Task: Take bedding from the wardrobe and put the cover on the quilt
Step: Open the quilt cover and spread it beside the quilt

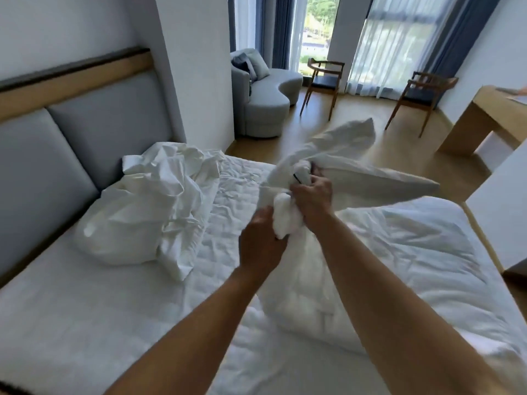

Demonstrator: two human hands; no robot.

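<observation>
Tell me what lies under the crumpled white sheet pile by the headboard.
The crumpled white sheet pile rests on the quilted white mattress. Anything beneath its folds is covered and cannot be seen.

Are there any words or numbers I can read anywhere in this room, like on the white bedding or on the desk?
None can be read.
The small dark strip on the white quilt, just above the right hand, is too blurred to tell.
The papers on the desk show no legible text.
</observation>
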